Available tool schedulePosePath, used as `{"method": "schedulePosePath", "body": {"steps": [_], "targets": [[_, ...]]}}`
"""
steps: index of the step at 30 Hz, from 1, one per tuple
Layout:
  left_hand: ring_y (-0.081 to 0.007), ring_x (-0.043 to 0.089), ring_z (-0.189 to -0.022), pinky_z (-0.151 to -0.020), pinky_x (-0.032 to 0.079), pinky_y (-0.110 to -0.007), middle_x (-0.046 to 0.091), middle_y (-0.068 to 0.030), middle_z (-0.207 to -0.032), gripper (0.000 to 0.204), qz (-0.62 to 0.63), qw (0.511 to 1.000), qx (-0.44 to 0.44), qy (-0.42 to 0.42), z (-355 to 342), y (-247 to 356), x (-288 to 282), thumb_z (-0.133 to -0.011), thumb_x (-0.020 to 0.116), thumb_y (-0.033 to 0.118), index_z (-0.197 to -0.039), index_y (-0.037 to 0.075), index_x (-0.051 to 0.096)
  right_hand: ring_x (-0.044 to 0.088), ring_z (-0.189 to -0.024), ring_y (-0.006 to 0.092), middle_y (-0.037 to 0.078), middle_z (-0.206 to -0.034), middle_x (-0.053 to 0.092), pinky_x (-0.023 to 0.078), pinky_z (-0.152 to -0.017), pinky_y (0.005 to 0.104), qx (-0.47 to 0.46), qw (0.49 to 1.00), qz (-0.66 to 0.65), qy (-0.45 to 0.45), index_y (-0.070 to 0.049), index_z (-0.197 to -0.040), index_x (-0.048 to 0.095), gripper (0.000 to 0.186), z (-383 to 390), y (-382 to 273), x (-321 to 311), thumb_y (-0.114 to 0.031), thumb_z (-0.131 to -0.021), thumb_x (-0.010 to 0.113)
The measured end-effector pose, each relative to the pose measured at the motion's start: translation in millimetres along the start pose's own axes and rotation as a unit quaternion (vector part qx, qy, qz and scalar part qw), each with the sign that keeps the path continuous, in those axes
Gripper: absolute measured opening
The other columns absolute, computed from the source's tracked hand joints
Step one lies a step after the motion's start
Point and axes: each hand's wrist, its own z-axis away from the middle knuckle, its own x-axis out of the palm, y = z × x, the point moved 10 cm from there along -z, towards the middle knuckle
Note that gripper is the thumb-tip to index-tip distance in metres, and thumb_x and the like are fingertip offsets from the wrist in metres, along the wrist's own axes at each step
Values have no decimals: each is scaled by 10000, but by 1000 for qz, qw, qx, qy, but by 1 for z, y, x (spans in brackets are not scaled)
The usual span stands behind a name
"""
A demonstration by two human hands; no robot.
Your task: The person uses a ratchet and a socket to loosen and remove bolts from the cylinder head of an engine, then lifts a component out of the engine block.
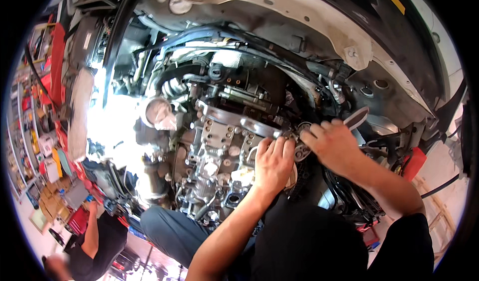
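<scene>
An opened engine (212, 156) fills the middle of the view, its metal top and ports exposed. My left hand (274, 163) rests at the engine's right end, fingers curled down over the edge; whatever is under them is hidden. Close beside it, my right hand (332, 143) is closed, knuckles up, above a round metal sprocket (301, 152) with holes. A long grey piece with a rounded tip (357, 118) shows behind the right hand; whether I hold it I cannot tell. A bright curved metal strip (259, 127) runs along the engine just left of my fingers.
Hoses (269, 46) arch over the engine's far side, below the pale body panel (289, 6). Glaring light washes out the left of the bay. At lower left another person's arm (91, 233) reaches toward the car. Shelves (30, 136) with parts stand at far left.
</scene>
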Motion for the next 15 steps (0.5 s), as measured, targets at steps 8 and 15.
{"method": "schedulePosePath", "body": {"steps": [8,15], "targets": [[-196,621,-819,-904,448,-383,612,-56,-899,264,14,995,-34,-88,-1,-4,7,-790,561,140,-1030,34,585,669,-584,294,141,-702,660,529,-518,422,257,895,-344,-120,-49,-1328,480,566,36,-14,39,-308,-853,647],[-172,636,-950,-887,447,-348,645,-76,-1148,355,24,978,-48,-203,-2,-16,13,-809,589,118,-1151,25,611,649,-554,248,153,-848,687,514,-483,370,185,920,-310,-152,7,-1424,407,774,16,5,30,-340,-805,717]]}}
